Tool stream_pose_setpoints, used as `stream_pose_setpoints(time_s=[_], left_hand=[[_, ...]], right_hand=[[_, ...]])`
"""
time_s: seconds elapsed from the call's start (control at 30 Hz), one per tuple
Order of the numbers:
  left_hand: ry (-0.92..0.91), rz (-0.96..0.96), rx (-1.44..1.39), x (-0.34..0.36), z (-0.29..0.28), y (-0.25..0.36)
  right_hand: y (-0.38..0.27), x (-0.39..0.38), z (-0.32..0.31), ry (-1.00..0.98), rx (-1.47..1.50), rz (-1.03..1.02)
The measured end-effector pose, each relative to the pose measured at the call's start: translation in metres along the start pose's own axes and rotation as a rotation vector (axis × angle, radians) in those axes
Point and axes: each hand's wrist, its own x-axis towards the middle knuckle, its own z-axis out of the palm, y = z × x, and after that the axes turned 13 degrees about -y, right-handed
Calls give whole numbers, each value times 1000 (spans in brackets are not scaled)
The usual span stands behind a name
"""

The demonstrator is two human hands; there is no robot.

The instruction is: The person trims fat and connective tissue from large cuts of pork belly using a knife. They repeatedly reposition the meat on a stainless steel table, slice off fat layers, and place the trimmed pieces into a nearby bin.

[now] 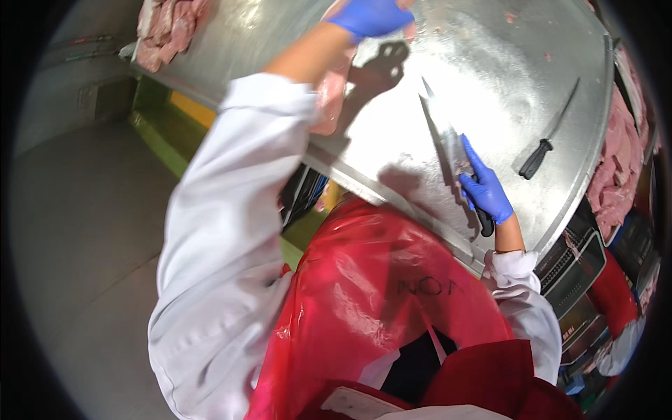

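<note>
Red apron (357,259) | right hand (488,192) curled round knife (449,136) | left hand (372,17), grip unclear, by meat strip (330,105) | judged unfinished: strip unpiled

Knife (447,127): bright, tapering blade; black handle, gripped in the right hand (486,194). The blade points forward and slightly left over the metal table (490,77). Meat piece (330,105): pale pink, glossy, elongated; partly hidden, its near end at the table's front edge.
</note>
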Motion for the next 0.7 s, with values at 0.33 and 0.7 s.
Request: stream_pose_setpoints(time_s=[0.33,0.7], left_hand=[[-561,-449,47,-68,132,-43],[-606,-889,275,-429,-180,-93]], right_hand=[[59,-78,2,576,290,-73],[6,54,49,188,-11,-196]])
